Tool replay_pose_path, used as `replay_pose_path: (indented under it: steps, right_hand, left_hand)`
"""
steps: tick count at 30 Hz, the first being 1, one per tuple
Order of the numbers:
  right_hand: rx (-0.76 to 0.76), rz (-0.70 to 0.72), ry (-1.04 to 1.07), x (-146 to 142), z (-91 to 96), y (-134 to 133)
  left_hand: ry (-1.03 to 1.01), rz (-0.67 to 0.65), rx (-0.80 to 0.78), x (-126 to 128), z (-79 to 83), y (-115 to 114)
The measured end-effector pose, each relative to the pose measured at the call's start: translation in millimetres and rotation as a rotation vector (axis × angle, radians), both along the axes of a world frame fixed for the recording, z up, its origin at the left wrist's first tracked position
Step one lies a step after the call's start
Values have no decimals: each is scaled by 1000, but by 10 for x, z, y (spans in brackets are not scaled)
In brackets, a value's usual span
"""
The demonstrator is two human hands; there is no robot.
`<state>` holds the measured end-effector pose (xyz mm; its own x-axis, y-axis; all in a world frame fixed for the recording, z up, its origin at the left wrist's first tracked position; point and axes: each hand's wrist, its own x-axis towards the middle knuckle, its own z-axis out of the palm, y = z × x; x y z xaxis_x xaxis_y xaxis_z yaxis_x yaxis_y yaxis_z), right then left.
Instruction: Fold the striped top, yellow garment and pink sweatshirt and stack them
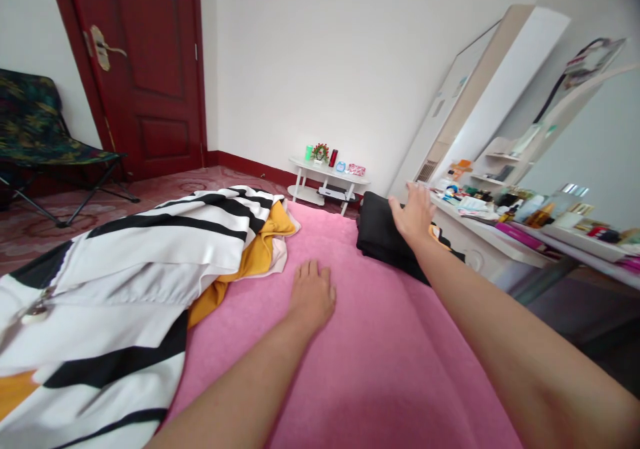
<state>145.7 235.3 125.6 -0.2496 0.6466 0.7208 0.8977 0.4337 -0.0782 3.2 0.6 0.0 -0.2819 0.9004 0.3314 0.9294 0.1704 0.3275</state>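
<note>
The bedspread point(360, 356) is smooth, matt pink cloth. On its left, the striped garment point(150, 256) is cloth with a faint sheen, lying over matt yellow cloth point(253, 259). At its far right corner, the black cloth point(377, 236) is matt. Beyond it, the door point(150, 82) is glossy red-brown wood with a shiny brass handle point(103, 48).

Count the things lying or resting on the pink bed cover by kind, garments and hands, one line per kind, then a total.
Garments: 2 (white garment with black stripes and yellow parts; folded black cloth garment)
Hands: 2 (left hand flat on the pink bed cover; right hand on the black garment)
Total: 4
</note>
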Motion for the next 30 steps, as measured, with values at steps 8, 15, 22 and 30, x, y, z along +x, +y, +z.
replay_pose_path:
  steps: [8,15,22,30]
  right_hand:
    - [-563,43,-313,-301,-255,285]
    - [-252,215,-377,61,-353,-61]
    - [96,140,-638,1026,-791,-416]
    - [2,-132,-581,1163,-729,-54]
  left_hand:
    - [24,-2,15,-17,-48,22]
    - [4,-11,40,-35,-22,-3]
    - [-1,-3,42,-18,6,-6]
    - [10,1,41,-25,-6,0]
